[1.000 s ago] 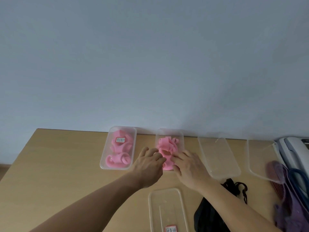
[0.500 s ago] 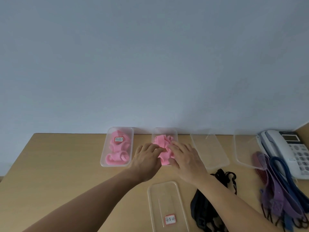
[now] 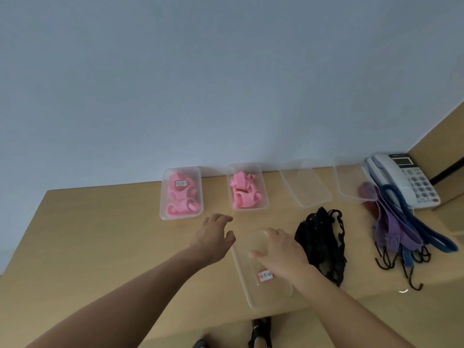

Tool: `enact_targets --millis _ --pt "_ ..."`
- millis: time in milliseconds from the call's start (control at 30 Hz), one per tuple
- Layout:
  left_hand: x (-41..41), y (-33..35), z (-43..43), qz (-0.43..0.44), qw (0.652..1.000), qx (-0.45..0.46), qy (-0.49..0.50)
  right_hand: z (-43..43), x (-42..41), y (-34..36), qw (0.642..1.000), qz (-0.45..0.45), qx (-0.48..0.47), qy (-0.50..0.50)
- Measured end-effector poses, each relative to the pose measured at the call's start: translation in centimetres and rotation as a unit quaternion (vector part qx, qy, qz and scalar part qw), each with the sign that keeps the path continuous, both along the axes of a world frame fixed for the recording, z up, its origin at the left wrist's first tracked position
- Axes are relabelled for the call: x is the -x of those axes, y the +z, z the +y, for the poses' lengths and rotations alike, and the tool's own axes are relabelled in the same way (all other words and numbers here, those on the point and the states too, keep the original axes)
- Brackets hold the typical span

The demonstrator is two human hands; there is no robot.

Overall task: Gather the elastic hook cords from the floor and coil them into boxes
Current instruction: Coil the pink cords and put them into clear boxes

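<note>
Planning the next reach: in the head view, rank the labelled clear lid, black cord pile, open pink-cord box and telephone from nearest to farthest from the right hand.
1. Labelled clear lid: directly under the right hand.
2. Black cord pile: just to the hand's right.
3. Open pink-cord box: ahead, by the wall.
4. Telephone: far right corner.

Pink elastic cords (image 3: 244, 194) lie coiled in two clear plastic boxes (image 3: 264, 189); to my right, black cords (image 3: 319, 242) and purple and blue hooked cords (image 3: 391, 229) lie heaped loose.
</note>
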State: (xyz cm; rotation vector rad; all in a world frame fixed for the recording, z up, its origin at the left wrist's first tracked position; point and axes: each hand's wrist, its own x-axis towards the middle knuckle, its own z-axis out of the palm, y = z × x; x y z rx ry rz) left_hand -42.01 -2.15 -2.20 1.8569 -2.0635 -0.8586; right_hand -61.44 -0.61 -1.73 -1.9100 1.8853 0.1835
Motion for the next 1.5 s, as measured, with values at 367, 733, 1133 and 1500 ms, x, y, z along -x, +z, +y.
enact_targets --millis 367,733,1133,1500 --pt "-1.9 -1.6 2.7 0.006 0.995 -0.095 0.012 1.5 -2.7 -3.4 0.987 0.104 -0.038 -0.120" --pt "-2.7 0.6 1.2 0.037 0.988 -0.148 0.007 -0.1 -0.7 -1.9 0.955 -0.191 0.007 -0.228" --pt "-1.0 4.9 -4.6 0.132 0.984 -0.065 0.098 -8.4 -1.7 5.5 0.872 -0.435 0.044 -0.223" --pt "0.6 2.8 -12.3 0.063 0.974 -0.068 0.208 -18.5 -1.9 2.3 0.898 -0.398 0.010 -0.187"
